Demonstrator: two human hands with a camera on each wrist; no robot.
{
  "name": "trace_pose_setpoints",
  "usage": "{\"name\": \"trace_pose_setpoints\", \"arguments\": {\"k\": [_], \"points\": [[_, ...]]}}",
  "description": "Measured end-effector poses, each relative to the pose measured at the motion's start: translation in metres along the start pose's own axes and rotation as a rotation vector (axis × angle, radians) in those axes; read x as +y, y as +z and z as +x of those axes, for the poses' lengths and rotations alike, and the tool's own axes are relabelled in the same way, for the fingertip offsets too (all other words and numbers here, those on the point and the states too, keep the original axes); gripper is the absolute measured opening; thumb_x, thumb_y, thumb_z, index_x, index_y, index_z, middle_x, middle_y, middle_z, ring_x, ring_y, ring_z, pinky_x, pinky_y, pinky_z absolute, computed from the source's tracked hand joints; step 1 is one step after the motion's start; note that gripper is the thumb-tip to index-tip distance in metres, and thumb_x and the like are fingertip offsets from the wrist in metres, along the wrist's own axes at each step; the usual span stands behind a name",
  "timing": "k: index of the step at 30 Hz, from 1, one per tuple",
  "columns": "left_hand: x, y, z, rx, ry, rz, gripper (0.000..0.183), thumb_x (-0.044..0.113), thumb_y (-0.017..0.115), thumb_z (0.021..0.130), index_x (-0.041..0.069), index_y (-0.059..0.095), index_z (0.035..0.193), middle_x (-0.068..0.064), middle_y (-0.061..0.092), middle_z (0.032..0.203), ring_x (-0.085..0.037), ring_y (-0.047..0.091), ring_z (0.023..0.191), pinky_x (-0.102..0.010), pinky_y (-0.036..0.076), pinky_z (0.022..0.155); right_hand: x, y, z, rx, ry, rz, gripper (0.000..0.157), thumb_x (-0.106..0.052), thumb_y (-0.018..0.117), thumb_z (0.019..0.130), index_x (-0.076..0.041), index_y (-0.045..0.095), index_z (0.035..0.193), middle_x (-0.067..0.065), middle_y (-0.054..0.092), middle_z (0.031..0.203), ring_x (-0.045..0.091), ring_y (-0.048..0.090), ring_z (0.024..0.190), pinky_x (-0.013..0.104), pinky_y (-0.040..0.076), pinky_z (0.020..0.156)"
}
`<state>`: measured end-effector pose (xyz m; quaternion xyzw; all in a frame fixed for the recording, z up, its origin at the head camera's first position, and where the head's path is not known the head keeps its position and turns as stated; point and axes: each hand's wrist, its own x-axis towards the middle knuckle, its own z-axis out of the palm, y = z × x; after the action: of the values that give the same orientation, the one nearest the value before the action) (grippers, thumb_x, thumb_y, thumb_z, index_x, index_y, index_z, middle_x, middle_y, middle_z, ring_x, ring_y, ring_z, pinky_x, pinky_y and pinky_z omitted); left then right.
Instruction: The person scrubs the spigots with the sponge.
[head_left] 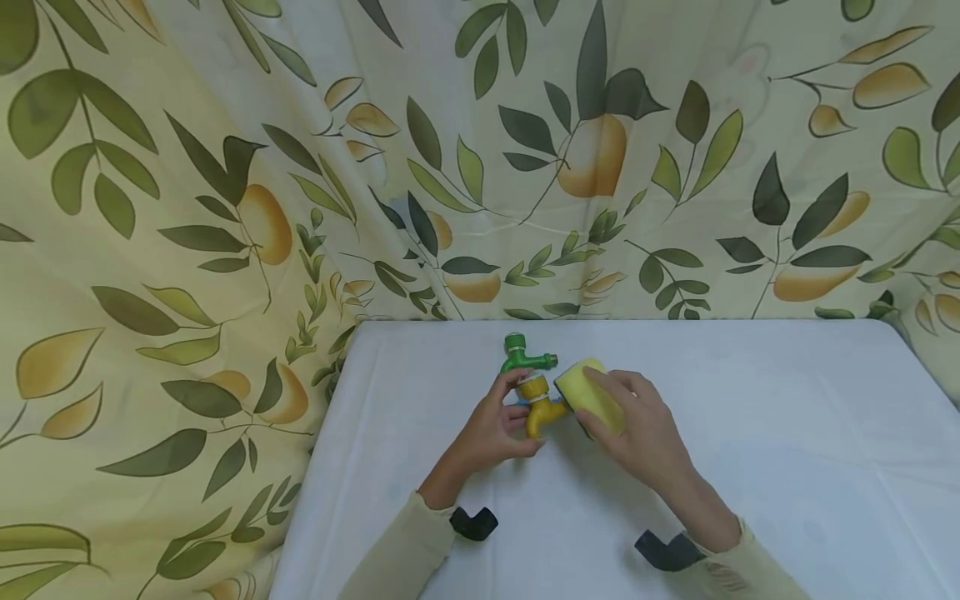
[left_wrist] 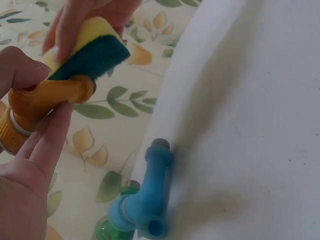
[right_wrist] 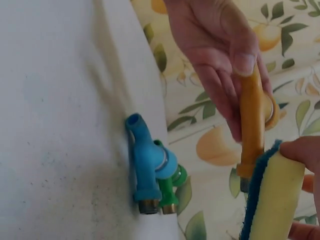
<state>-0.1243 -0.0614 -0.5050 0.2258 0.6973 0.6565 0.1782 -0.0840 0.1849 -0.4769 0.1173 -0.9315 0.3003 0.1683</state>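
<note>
My left hand (head_left: 483,433) holds a yellow plastic tap (head_left: 543,414) between thumb and fingers, its threaded end turned to the right. In my right hand (head_left: 648,429) is a yellow sponge (head_left: 588,396) with a dark green scouring side. That scouring side (left_wrist: 95,57) faces the tap and lies right at its threaded end. Beyond the left hand, a green tap (head_left: 525,360) lies on the table. A blue tap (right_wrist: 145,167) lies beside the green one; the left hand mostly hides it in the head view.
The white-covered table (head_left: 787,433) extends to both sides of the hands. Behind it and on the left hangs a leaf-and-fruit patterned curtain (head_left: 420,275). Black curved pieces (head_left: 474,524) sit at both wrists, by the pale sleeves (head_left: 408,550).
</note>
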Motion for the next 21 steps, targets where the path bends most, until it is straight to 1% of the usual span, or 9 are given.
{"name": "trace_pose_setpoints", "arguments": {"k": [2, 4, 8, 10, 12, 15, 17, 19, 21], "points": [[0.002, 0.001, 0.0, 0.004, 0.012, 0.002, 0.099, -0.009, 0.081, 0.076, 0.033, 0.032, 0.15, -0.009, 0.032, 0.16, -0.024, 0.066, 0.123, -0.043, 0.056, 0.101, 0.0, 0.0, 0.002, 0.033, 0.003, -0.004, 0.058, -0.031, 0.081, 0.087, -0.018, 0.062, 0.14, 0.013, 0.061, 0.12, 0.028, 0.058, 0.103, 0.041, 0.05, 0.073], [0.004, 0.001, 0.001, 0.007, 0.025, 0.007, 0.099, -0.009, 0.081, 0.077, 0.032, 0.032, 0.151, -0.009, 0.033, 0.159, -0.025, 0.066, 0.123, -0.04, 0.057, 0.1, -0.003, 0.0, 0.003, 0.043, 0.004, 0.009, 0.057, -0.03, 0.081, 0.088, -0.018, 0.062, 0.141, 0.014, 0.061, 0.12, 0.029, 0.058, 0.104, 0.042, 0.05, 0.074], [0.008, 0.002, 0.003, 0.006, 0.057, 0.011, 0.098, -0.009, 0.08, 0.078, 0.03, 0.031, 0.153, -0.009, 0.034, 0.158, -0.027, 0.065, 0.125, -0.033, 0.056, 0.1, -0.011, -0.003, 0.003, 0.029, -0.057, 0.018, 0.059, -0.031, 0.082, 0.086, -0.023, 0.062, 0.141, 0.013, 0.061, 0.123, 0.028, 0.056, 0.105, 0.039, 0.05, 0.07], [0.01, 0.003, 0.004, 0.005, 0.066, 0.011, 0.097, -0.009, 0.08, 0.078, 0.03, 0.031, 0.153, -0.009, 0.035, 0.156, -0.027, 0.064, 0.125, -0.031, 0.056, 0.1, -0.013, -0.004, 0.005, 0.051, -0.082, 0.001, 0.06, -0.03, 0.084, 0.083, -0.023, 0.063, 0.14, 0.014, 0.061, 0.124, 0.029, 0.056, 0.106, 0.039, 0.051, 0.069], [0.012, 0.004, 0.005, 0.005, 0.07, 0.01, 0.098, -0.009, 0.08, 0.078, 0.03, 0.031, 0.153, -0.009, 0.037, 0.155, -0.028, 0.064, 0.125, -0.03, 0.056, 0.1, -0.012, -0.004, 0.007, 0.09, -0.082, -0.016, 0.061, -0.027, 0.085, 0.082, -0.022, 0.064, 0.139, 0.015, 0.061, 0.124, 0.029, 0.056, 0.108, 0.041, 0.051, 0.07], [0.013, 0.005, 0.006, 0.005, 0.077, 0.011, 0.098, -0.009, 0.08, 0.078, 0.027, 0.03, 0.154, -0.01, 0.038, 0.153, -0.028, 0.064, 0.126, -0.032, 0.056, 0.1, -0.013, -0.005, 0.008, 0.121, -0.078, -0.015, 0.06, -0.026, 0.085, 0.082, -0.021, 0.064, 0.138, 0.015, 0.061, 0.122, 0.029, 0.056, 0.108, 0.041, 0.051, 0.07], [0.013, 0.006, 0.007, -0.002, 0.081, 0.011, 0.098, -0.01, 0.079, 0.078, 0.024, 0.028, 0.156, -0.011, 0.038, 0.153, -0.028, 0.064, 0.126, -0.034, 0.056, 0.101, -0.015, -0.005, 0.007, 0.104, -0.105, -0.009, 0.061, -0.027, 0.085, 0.081, -0.022, 0.064, 0.138, 0.015, 0.062, 0.123, 0.028, 0.057, 0.106, 0.039, 0.052, 0.069], [0.013, 0.008, 0.008, -0.01, 0.085, 0.006, 0.098, -0.011, 0.079, 0.079, 0.024, 0.028, 0.156, -0.011, 0.037, 0.152, -0.029, 0.064, 0.126, -0.037, 0.056, 0.101, -0.016, -0.005, 0.007, 0.089, -0.139, -0.021, 0.062, -0.029, 0.085, 0.081, -0.023, 0.064, 0.139, 0.016, 0.062, 0.124, 0.028, 0.057, 0.105, 0.038, 0.054, 0.066], [0.013, 0.009, 0.009, -0.014, 0.084, 0.002, 0.098, -0.01, 0.079, 0.079, 0.024, 0.029, 0.156, -0.012, 0.037, 0.152, -0.028, 0.064, 0.125, -0.036, 0.056, 0.101, -0.016, -0.006, 0.008, 0.097, -0.146, -0.04, 0.063, -0.029, 0.085, 0.08, -0.023, 0.064, 0.139, 0.017, 0.063, 0.124, 0.029, 0.058, 0.105, 0.039, 0.055, 0.065]]}}
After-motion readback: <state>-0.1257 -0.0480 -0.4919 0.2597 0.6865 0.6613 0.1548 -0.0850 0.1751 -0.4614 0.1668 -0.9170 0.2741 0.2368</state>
